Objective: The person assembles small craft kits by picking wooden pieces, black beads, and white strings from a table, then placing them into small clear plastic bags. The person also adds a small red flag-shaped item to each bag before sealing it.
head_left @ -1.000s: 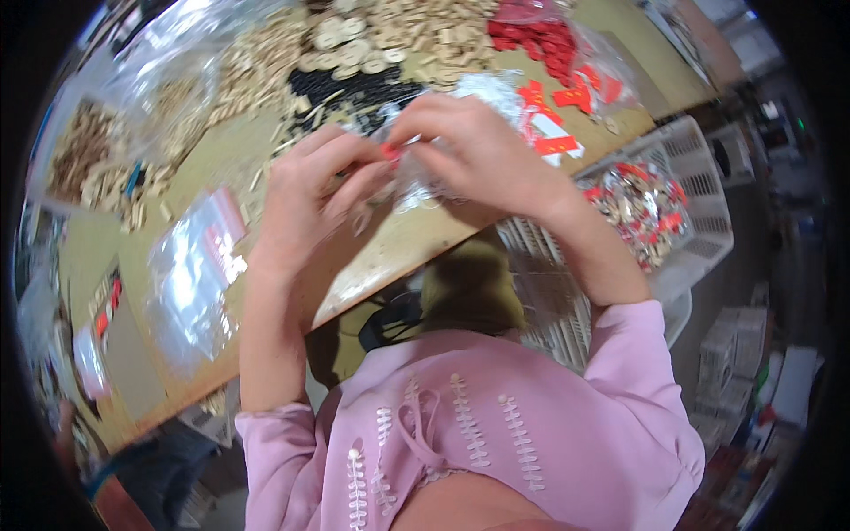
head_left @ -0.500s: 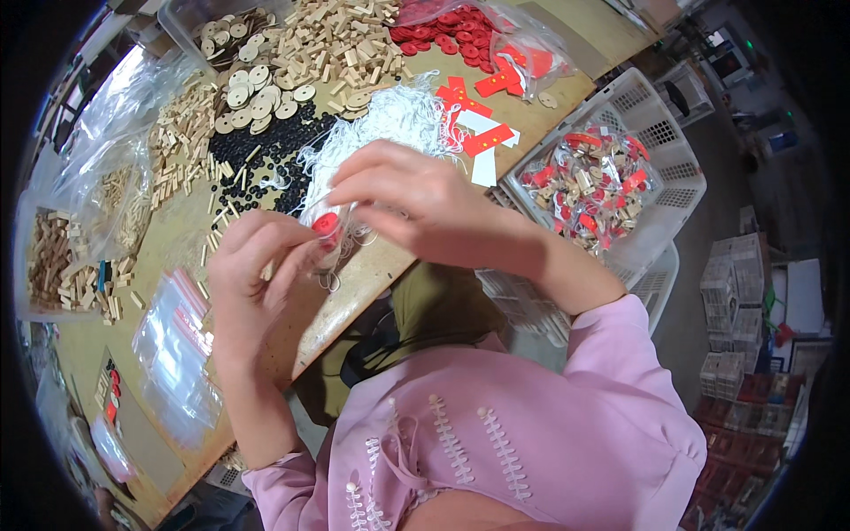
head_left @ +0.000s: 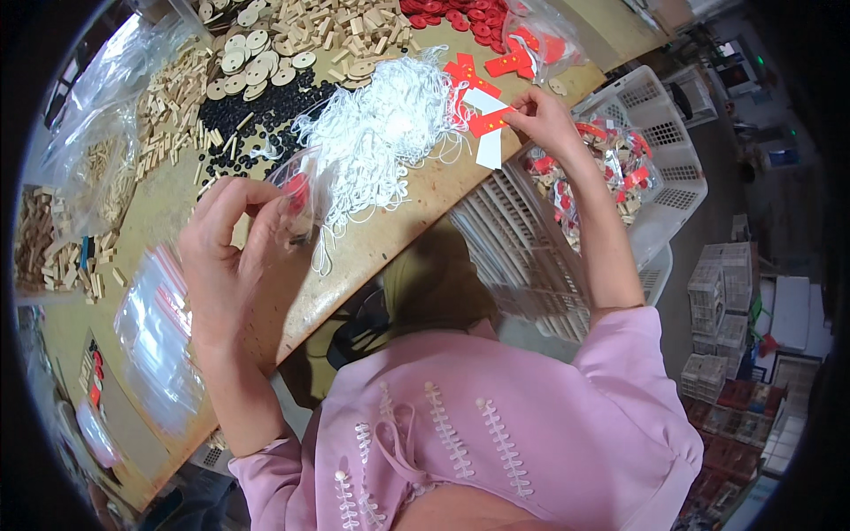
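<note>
My left hand [head_left: 226, 243] pinches a small clear plastic bag [head_left: 312, 181] above the table's front edge. A red disc [head_left: 297, 188] shows through the bag; its other contents are hard to make out. Farther right, my right hand [head_left: 549, 122] has its thumb and fingertips closed on the edge of a red card [head_left: 487, 122] with small yellow marks. White paper strips [head_left: 489, 149] lie against that card, and more red cards are just behind it. Between my hands spreads a tangled heap of white string loops [head_left: 381, 124].
Black beads [head_left: 235, 119], wooden discs [head_left: 257, 66], wooden blocks [head_left: 345, 26] and red discs [head_left: 460, 16] lie in piles at the back. Flat clear zip bags [head_left: 155, 323] rest at the left. Beside the table on the right, a white crate [head_left: 686, 168] holds filled bags.
My right hand has left the bag and moved right to the red cards. My left hand, still with the bag, has shifted slightly left.
</note>
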Motion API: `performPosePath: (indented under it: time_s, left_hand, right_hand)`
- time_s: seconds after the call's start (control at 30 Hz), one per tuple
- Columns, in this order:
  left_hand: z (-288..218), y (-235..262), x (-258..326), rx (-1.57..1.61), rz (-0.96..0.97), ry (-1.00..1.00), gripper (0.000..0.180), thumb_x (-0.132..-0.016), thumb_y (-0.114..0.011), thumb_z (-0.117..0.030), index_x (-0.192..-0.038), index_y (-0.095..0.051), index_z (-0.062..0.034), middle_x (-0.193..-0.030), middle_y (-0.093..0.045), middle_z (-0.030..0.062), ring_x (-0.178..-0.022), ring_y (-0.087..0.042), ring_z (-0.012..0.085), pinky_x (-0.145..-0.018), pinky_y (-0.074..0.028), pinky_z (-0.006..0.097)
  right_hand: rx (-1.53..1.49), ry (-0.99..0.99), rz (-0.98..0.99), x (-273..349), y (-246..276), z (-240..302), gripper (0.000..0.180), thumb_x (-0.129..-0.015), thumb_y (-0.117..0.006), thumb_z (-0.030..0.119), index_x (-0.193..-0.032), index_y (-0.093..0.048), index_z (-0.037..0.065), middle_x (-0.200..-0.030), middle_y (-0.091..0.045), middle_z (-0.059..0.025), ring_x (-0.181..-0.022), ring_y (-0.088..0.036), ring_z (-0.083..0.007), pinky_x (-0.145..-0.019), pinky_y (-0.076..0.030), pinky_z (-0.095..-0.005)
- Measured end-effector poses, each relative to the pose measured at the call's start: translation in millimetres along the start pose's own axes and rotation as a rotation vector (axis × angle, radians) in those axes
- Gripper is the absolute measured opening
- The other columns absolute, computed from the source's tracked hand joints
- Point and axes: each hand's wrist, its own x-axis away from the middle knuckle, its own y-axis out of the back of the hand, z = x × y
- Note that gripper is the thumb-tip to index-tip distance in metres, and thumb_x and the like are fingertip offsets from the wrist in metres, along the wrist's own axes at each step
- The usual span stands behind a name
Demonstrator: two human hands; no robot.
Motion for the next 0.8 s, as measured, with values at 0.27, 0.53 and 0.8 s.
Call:
performPosePath:
  time_s: [0.27,0.53,0.8]
  left_hand:
    - [-5,-2,-1,0.046,-0.033,0.042,0.007,-0.089,-0.071,-0.001,-0.092,-0.067,0.0028,-0.082,-0.064,0.0069,-0.078,-0.061,0.0155,-0.073,-0.048,0.028]
    - [12,16,-1,0.213,0.006,0.123,0.007,-0.09,-0.071,-0.005,-0.093,-0.071,0.0018,-0.08,-0.068,0.0068,-0.072,-0.063,0.0121,-0.066,-0.05,0.028]
    - [37,25,14,0.217,0.034,-0.068,0.004,-0.092,-0.071,-0.004,-0.093,-0.071,-0.0001,-0.087,-0.069,0.0038,-0.083,-0.064,0.0128,-0.075,-0.051,0.028]
  right_hand:
    - [-0.296,0.009,0.021,-24,-15,-45,0.015,-0.085,-0.076,0.013,-0.091,-0.065,0.004,-0.075,-0.066,-0.0027,-0.064,-0.063,-0.0125,-0.059,-0.05,-0.0307]
    - [-0.505,0.22,-0.114,-7,38,20,0.015,-0.101,-0.065,0.008,-0.116,-0.064,0.004,-0.085,-0.068,-0.0034,-0.067,-0.065,-0.0079,-0.054,-0.049,-0.0237]
    - [-0.719,0.521,0.253,36,35,182,0.018,-0.102,-0.062,0.006,-0.116,-0.074,0.002,-0.092,-0.075,-0.0037,-0.077,-0.073,-0.0087,-0.066,-0.057,-0.0214]
